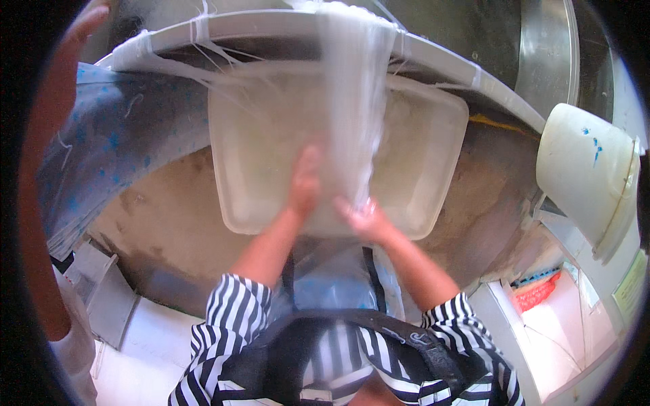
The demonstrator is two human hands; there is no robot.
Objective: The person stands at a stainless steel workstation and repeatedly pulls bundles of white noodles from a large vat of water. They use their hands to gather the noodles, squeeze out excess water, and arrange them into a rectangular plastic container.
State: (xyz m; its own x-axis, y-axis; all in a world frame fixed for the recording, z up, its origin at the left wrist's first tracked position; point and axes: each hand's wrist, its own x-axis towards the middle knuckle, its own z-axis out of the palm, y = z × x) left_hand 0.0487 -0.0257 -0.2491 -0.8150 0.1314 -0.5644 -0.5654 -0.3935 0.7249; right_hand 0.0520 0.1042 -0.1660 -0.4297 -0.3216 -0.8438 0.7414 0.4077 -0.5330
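A long bundle of white strands [355, 101] hangs from a pale curved bar [284, 24] across the top of the view. My right hand [368, 218] is closed around the bundle's lower end. To the left of the bundle is my left hand [307, 177], blurred, held upright with nothing seen in it; how its fingers lie is unclear. Below both hands stands a large whitish plastic tub [221, 188] with rounded corners. Thin white threads are tied to the bar and trail from its left part.
Another person's bare arm [51, 127] reaches up along the left edge, beside a blue-patterned plastic sheet [117, 132]. A white plastic bucket [584, 167] stands tilted in view at right. Metal surfaces [548, 51] lie beyond the bar; the floor [167, 223] is brown.
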